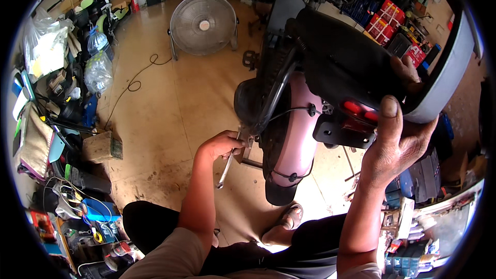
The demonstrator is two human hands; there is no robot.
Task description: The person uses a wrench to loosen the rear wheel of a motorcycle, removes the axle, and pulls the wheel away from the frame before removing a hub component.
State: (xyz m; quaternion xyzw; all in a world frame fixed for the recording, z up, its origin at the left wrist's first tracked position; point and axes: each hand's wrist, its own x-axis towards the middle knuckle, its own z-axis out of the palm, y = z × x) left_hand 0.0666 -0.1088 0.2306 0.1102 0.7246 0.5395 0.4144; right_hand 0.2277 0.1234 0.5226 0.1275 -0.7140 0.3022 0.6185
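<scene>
My left hand (225, 145) is closed round a metal wrench (226, 169) at the left side of the bike's rear wheel. The wrench's lower end points down toward the floor; its upper end is partly hidden by my fingers. My right hand (395, 144) grips the grey rim (448, 67) of a large black part (346, 46) at the rear of the bike, thumb on the near side. Fingers also show on the black surface beyond the rim. Beneath it are a red tail light (360, 111), a black bracket (343, 130) and a pink rear fender (298, 124).
A round floor fan (203, 24) stands ahead, with a dark cable (135, 83) on the floor. Clutter and plastic bags (98, 72) line the left side, near a worn block (102, 147). Red boxes (385, 22) are stacked at the far right. My sandalled foot (285, 226) is below the wheel.
</scene>
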